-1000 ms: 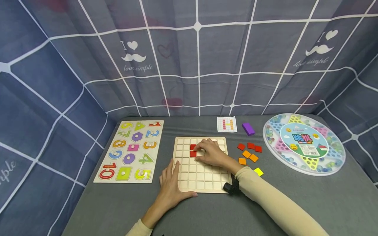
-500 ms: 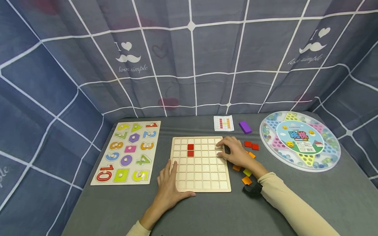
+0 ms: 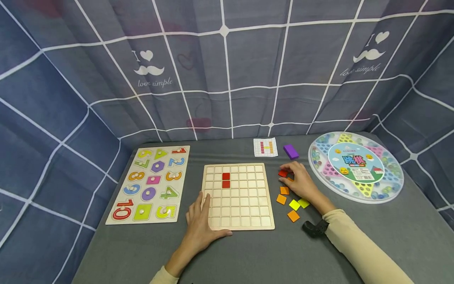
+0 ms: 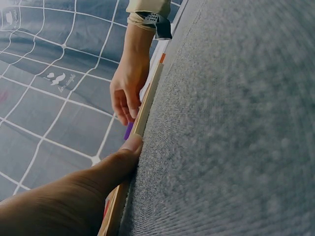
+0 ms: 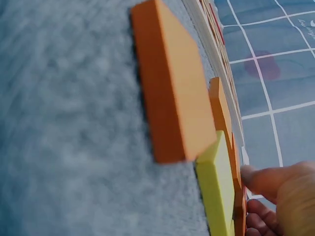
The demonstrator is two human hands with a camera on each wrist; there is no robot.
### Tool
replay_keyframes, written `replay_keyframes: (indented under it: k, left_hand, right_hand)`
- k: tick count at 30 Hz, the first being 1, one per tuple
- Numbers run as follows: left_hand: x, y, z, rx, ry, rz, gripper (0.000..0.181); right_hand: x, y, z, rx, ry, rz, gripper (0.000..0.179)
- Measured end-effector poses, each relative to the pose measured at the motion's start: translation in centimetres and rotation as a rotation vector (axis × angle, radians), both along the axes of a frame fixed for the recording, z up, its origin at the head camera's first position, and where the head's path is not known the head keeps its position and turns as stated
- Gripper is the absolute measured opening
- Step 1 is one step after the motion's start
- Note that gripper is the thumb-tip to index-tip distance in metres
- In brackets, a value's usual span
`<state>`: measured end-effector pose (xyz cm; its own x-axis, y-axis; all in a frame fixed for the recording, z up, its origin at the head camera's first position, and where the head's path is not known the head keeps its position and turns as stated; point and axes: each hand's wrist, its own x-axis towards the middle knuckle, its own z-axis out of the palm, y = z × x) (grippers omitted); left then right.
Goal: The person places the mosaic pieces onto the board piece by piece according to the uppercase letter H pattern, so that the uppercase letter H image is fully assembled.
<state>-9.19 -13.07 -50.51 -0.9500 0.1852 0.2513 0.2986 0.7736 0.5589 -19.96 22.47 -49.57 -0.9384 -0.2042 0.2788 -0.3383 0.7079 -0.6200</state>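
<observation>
A square wooden grid board (image 3: 241,211) lies on the table, with two red tiles (image 3: 226,180) set one below the other in its upper part. My left hand (image 3: 199,225) rests on the board's lower left edges, thumb along the front edge and fingers along the left side. In the left wrist view the thumb (image 4: 110,169) touches the board's side. Right of the board, my right hand (image 3: 301,181) has its thumb and fingers at a loose red tile (image 3: 282,173), pinching it by its edges. The hand hides part of the pile behind it.
Loose orange tiles (image 3: 293,216) and yellow tiles (image 3: 294,204) lie near the right wrist. Behind are a purple block (image 3: 291,152) and a patterned card (image 3: 265,147). A number puzzle (image 3: 147,185) lies left, a round game board (image 3: 356,167) right.
My right hand has left the red tiles on the board and moved right to the loose tiles. My left hand stays at the board's edge. The head view has shifted slightly.
</observation>
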Motion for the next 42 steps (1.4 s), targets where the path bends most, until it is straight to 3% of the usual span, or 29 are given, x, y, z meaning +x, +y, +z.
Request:
replay_keyframes:
  k: [6, 13, 22, 42]
  left_hand:
    - [-0.05, 0.02, -0.01, -0.002, 0.004, -0.004, 0.131]
    - [-0.13, -0.05, -0.09, -0.004, 0.018, -0.014, 0.131]
    - [-0.09, -0.08, 0.05, 0.000, 0.014, -0.016, 0.130]
    - [0.02, -0.06, 0.09, 0.003, -0.004, -0.005, 0.130]
  right_hand:
    - [-0.22, 0.11, -0.19, 0.009, 0.002, 0.002, 0.030]
    - [-0.30, -0.07, -0.08, 0.020, -0.042, 0.078, 0.029]
    - [-0.45, -0.28, 0.03, 0.040, -0.087, 0.061, 0.024]
    - [-0.58, 0.02, -0.85, 0.005, -0.064, 0.052, 0.022]
